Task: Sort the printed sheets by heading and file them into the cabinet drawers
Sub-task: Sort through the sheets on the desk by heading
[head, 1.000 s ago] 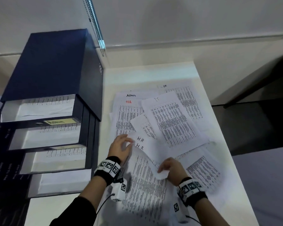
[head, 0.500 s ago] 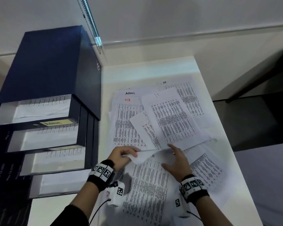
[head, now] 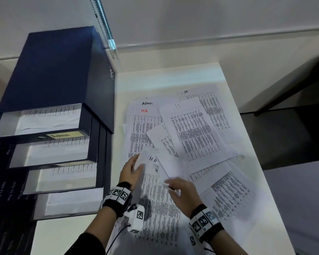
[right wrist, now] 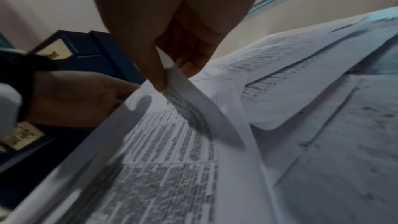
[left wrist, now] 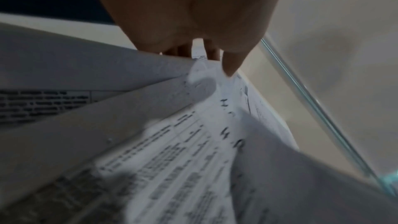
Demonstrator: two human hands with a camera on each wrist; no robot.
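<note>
Your left hand (head: 132, 170) sits just left of centre in the lower half of the head view, its fingers and thumb curled round the top corner of the H.R sheet (head: 152, 160), which is lifted and curled off the pile. Your right hand (head: 182, 192), a little lower and to the right, pinches a corner of a second sheet (head: 165, 184) between thumb and fingers; the right wrist view shows that sheet's edge clamped under the thumb. Both sheets rise from the loose spread of printed sheets (head: 191, 137) covering the white table (head: 173, 78) through the middle of the frame, with the Admin sheet (head: 147, 103) and the IT sheet (head: 178, 106) lying flat toward the upper centre. The dark blue cabinet (head: 53, 70) fills the left of the frame, its four drawers pulled out in steps; the top drawer (head: 44, 120) holds paper and carries a yellow label (head: 63, 135) reading Admin.
</note>
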